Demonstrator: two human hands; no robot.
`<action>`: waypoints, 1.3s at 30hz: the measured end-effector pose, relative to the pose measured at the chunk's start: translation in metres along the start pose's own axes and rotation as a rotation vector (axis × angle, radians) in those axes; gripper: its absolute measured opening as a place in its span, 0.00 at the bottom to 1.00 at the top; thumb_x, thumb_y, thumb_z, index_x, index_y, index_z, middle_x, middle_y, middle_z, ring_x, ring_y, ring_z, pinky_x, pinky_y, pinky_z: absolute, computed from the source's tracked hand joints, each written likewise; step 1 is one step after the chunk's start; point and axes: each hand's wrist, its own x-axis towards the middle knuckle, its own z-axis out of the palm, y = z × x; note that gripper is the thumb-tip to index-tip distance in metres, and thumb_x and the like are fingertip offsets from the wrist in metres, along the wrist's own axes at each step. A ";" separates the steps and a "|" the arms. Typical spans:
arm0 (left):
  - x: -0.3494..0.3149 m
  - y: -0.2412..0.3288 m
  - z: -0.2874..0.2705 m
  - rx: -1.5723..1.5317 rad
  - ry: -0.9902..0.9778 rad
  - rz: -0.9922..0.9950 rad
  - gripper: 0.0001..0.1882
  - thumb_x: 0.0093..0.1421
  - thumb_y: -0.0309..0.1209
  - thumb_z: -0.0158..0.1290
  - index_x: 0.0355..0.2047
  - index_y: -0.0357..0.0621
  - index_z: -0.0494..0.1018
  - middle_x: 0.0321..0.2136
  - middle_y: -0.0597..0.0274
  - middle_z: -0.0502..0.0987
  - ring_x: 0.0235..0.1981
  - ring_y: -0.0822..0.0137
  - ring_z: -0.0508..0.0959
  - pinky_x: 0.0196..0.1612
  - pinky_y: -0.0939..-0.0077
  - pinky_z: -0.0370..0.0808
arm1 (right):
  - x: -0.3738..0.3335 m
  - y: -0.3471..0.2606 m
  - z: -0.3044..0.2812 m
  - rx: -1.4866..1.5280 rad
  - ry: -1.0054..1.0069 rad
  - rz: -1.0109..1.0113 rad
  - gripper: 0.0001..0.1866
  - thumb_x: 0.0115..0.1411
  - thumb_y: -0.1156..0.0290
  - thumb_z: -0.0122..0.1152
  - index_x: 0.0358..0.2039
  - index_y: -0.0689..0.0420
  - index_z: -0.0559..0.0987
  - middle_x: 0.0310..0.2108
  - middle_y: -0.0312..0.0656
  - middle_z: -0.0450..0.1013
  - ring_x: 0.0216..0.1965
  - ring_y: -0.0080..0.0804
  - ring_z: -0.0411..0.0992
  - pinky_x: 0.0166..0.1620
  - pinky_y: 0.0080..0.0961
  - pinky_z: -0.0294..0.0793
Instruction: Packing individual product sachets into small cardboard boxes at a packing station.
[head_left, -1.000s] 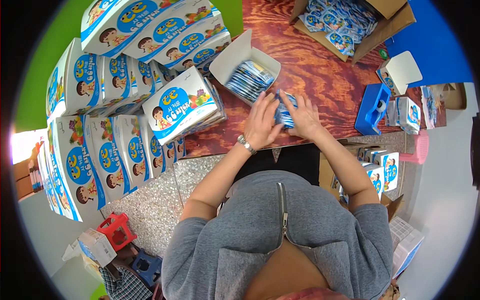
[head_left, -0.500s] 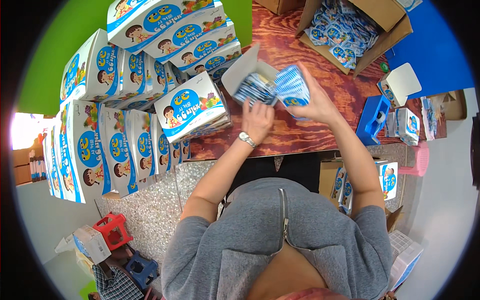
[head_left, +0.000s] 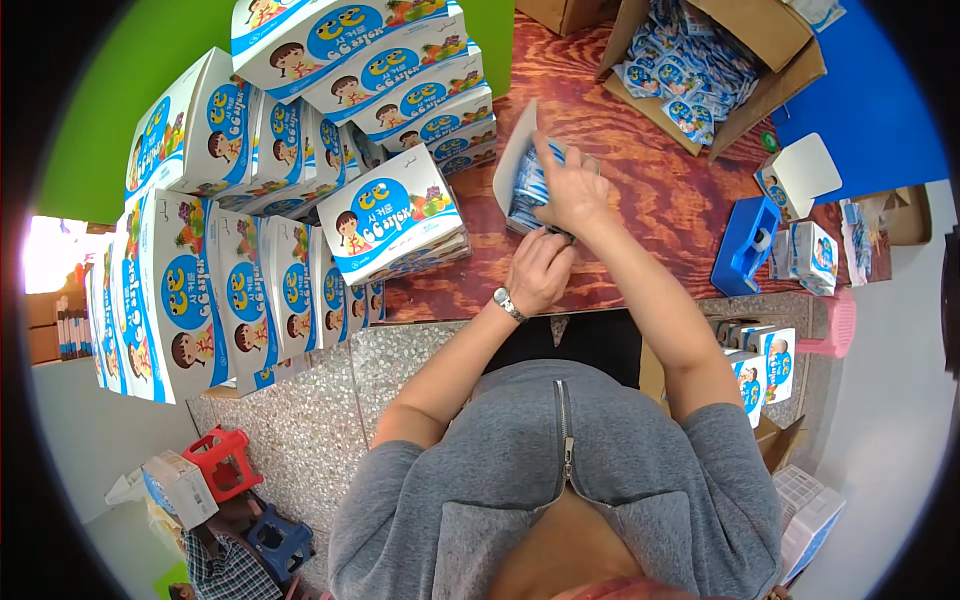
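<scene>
A small white carton box [head_left: 508, 172], its lid flap raised, stands open on the table in front of me. Blue-and-white striped sachets [head_left: 528, 188] are packed inside it. My right hand [head_left: 578, 192] lies over the sachets with the index finger stretched out and the thumb apart, pressing down on them. Fingers curled, my left hand [head_left: 540, 272] grips the near edge of the box; its fingertips are partly hidden. Just left of the box lies a stack of flat printed cartons [head_left: 392, 215].
Tall piles of printed white-and-blue cartons [head_left: 240, 290] crowd the left side. A large cardboard box [head_left: 765, 35] of loose sachets sits at the far right. Nearer on the right are a blue tape dispenser [head_left: 745, 245] and an open small carton [head_left: 800, 175]. A red stool [head_left: 222, 465] stands lower left.
The bundle of sachets in my right hand has gone into the box, and that hand has moved left over it. My left hand has shifted slightly right and nearer to me.
</scene>
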 end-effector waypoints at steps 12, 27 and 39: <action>-0.002 -0.003 -0.004 -0.135 0.199 -0.072 0.21 0.51 0.17 0.61 0.47 0.36 0.71 0.45 0.47 0.74 0.45 0.48 0.77 0.47 0.61 0.77 | -0.005 0.033 0.049 0.207 0.295 -0.267 0.48 0.54 0.44 0.65 0.71 0.46 0.56 0.63 0.51 0.63 0.64 0.50 0.60 0.65 0.59 0.54; 0.036 -0.026 0.023 0.139 -0.240 -0.262 0.45 0.59 0.55 0.52 0.70 0.44 0.55 0.68 0.46 0.60 0.70 0.46 0.56 0.68 0.39 0.47 | -0.005 0.068 0.044 0.421 0.215 -0.510 0.27 0.65 0.59 0.51 0.62 0.56 0.70 0.59 0.52 0.69 0.63 0.51 0.63 0.64 0.41 0.63; 0.045 -0.041 0.039 0.307 -0.432 -0.329 0.45 0.62 0.61 0.47 0.69 0.42 0.56 0.67 0.42 0.60 0.71 0.46 0.54 0.69 0.39 0.44 | 0.023 0.124 0.015 0.534 0.321 -0.431 0.24 0.66 0.63 0.54 0.60 0.58 0.72 0.61 0.55 0.67 0.61 0.52 0.67 0.64 0.40 0.65</action>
